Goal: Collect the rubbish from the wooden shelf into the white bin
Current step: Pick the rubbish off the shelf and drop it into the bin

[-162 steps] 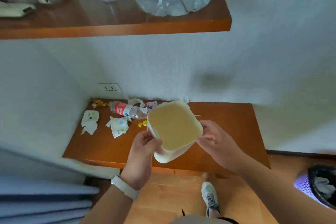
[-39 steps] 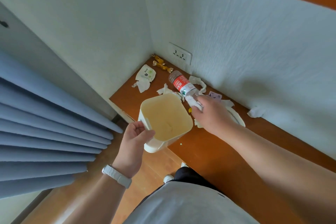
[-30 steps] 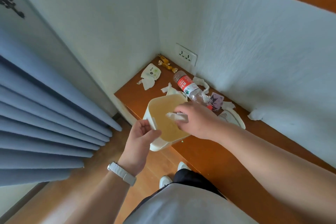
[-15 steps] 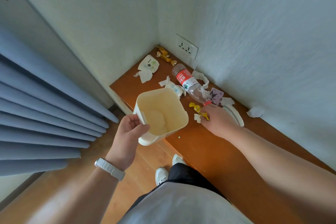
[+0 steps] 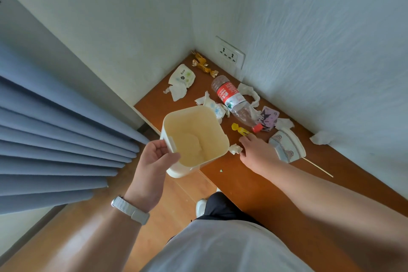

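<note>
Two hands flank the white bin (image 5: 169, 122): the left hand (image 5: 154, 161) grips its near rim, the right hand (image 5: 258, 152) pinches a crumpled tissue (image 5: 235, 149) just beside its right rim, over the wooden shelf (image 5: 242, 183). Beyond the bin lie a plastic bottle (image 5: 231, 99) and a yellow wrapper (image 5: 239, 129).
</note>
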